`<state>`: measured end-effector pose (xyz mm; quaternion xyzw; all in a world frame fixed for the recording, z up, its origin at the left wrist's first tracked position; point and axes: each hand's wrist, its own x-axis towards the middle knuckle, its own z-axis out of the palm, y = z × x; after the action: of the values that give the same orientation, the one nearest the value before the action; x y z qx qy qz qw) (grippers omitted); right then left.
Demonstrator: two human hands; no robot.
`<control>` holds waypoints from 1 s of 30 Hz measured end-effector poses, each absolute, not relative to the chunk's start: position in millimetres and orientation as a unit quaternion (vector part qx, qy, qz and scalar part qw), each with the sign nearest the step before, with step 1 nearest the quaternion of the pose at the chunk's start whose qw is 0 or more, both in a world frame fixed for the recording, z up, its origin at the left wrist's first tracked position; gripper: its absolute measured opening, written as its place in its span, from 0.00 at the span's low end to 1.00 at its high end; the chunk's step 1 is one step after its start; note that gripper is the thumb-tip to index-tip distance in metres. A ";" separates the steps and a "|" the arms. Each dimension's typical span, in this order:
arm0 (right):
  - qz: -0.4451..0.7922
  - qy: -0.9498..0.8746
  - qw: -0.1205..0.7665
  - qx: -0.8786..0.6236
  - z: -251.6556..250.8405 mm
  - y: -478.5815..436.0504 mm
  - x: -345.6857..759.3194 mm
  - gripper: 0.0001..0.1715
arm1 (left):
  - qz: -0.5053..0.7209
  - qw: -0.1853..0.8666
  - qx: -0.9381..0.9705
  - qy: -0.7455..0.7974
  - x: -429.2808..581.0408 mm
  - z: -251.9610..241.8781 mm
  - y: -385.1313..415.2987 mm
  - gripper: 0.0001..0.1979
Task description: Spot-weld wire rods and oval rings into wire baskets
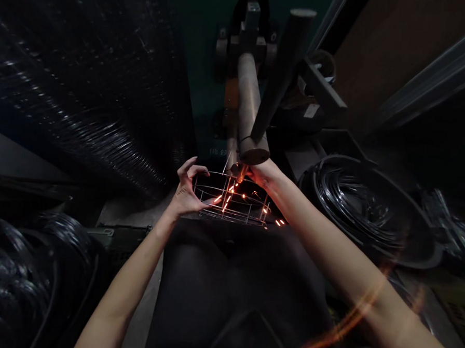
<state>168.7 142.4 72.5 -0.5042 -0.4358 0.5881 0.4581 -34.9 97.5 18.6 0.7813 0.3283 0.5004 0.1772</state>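
Note:
A round, cage-like wire frame (234,215) of thin metal rods lies over my lap, beneath the spot-welding machine's thick metal arm (250,97). My left hand (185,191) grips its left side, thumb on the lower wires and fingers curled over the upper ring. At the right, my right hand (261,173) reaches in behind the arm's end; its fingers are hidden, so its hold cannot be made out. Orange sparks (231,188) fly from the copper-coloured electrode tip (243,173) at the frame's far side. A streak of glowing light crosses near my right forearm.
A dark tub (419,246) with coiled wire rings (351,201) stands at the right, with a bundle of rods beyond it. More wire rings (13,266) are piled at the lower left. Stacked shiny wire (101,141) rises at the left. A slanted bar (283,67) juts up from the machine.

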 end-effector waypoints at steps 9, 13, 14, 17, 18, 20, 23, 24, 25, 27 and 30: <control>0.645 -0.308 0.467 -0.521 111.7 159.9 206.6 0.14 | 0.453 0.166 0.843 0.237 -46.7 8.5 85.0 0.52; 0.722 -0.313 0.422 -0.451 113.3 100.6 204.6 0.15 | 0.359 0.116 0.893 0.245 -69.5 -11.3 52.3 0.47; 0.728 -0.321 0.419 -0.438 110.2 85.4 200.3 0.17 | 0.322 0.115 0.902 0.262 -75.8 -16.1 42.8 0.47; 0.692 -0.334 0.445 -0.461 95.4 54.1 191.7 0.20 | 0.252 0.144 0.906 0.308 -91.2 -25.1 18.2 0.48; 0.665 -0.333 0.460 -0.486 89.1 48.0 192.0 0.20 | 0.257 0.164 0.896 0.323 -94.0 -25.4 12.7 0.48; 0.613 -0.338 0.475 -0.533 75.5 38.1 195.2 0.20 | 0.302 0.228 0.850 0.366 -93.3 -20.4 7.1 0.48; 0.548 -0.413 0.451 -0.570 54.8 17.3 191.9 0.20 | 0.356 0.337 0.745 0.452 -69.9 -0.8 9.1 0.33; 0.516 -0.460 0.433 -0.579 48.4 7.8 185.8 0.19 | 0.357 0.362 0.726 0.463 -55.5 7.4 10.6 0.28; 0.474 -0.511 0.408 -0.590 42.4 -2.4 177.7 0.17 | 0.350 0.383 0.720 0.461 -38.6 15.4 11.7 0.25; 0.389 -0.606 0.322 -0.615 33.3 -22.3 160.6 0.11 | 0.338 0.416 0.718 0.444 -2.6 28.4 11.3 0.21; 0.342 -0.714 0.171 -0.587 33.6 -45.5 157.8 0.11 | 0.333 0.438 0.701 0.453 35.0 38.6 4.1 0.16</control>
<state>157.8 -45.5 33.6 -0.5866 -0.7141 0.3417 0.1709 35.0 4.1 38.6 0.7012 0.4532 0.3334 0.4379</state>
